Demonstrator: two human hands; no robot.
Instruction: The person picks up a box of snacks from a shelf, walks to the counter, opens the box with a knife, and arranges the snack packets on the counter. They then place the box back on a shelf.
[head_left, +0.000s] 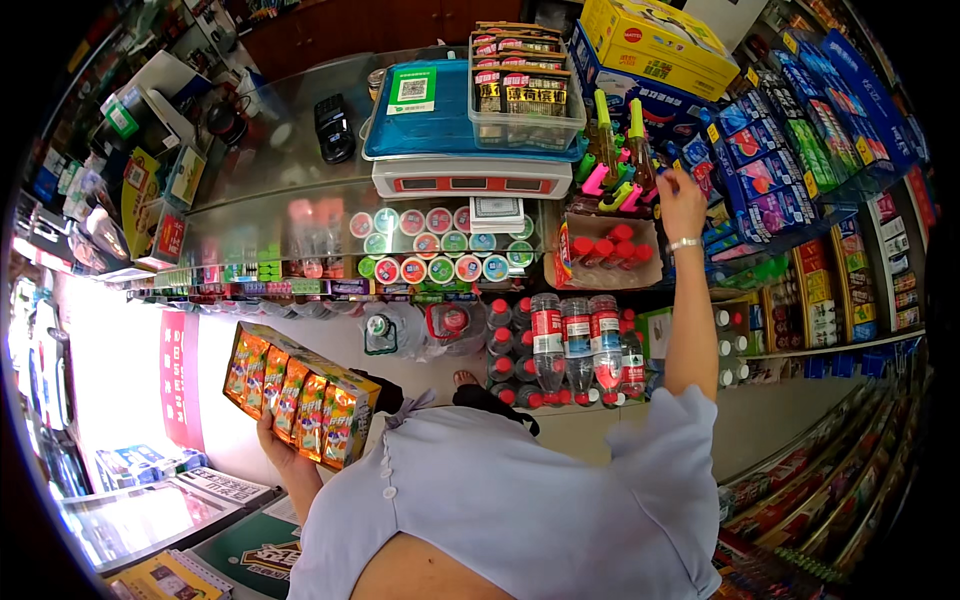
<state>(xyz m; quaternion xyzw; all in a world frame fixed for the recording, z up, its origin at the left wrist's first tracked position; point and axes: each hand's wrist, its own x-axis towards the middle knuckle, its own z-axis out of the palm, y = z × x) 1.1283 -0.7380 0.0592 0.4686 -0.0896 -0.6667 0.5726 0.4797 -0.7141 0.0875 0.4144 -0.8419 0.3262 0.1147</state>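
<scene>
My left hand (281, 450), low at the left, grips a display box (300, 352) with a row of orange snack packets (292, 397) facing up, tilted against my side. On the far side of the glass counter my right arm reaches out, a bracelet at its wrist. My right hand (681, 196) is by the rack of blue candy packs (757, 157), just right of several bright highlighter-like items (619, 169); its fingertips point down, and whether they hold anything is hidden. Just left of my right forearm, a cardboard box (607, 281) holds small red-capped bottles.
A white scale (472, 180) with a blue tray carries a clear tub of snack packets (525, 127). A payment terminal (334, 127) lies on the glass counter (255, 180). Water bottles (577, 345) stand on the floor below. Stocked shelves (810, 495) line the right side.
</scene>
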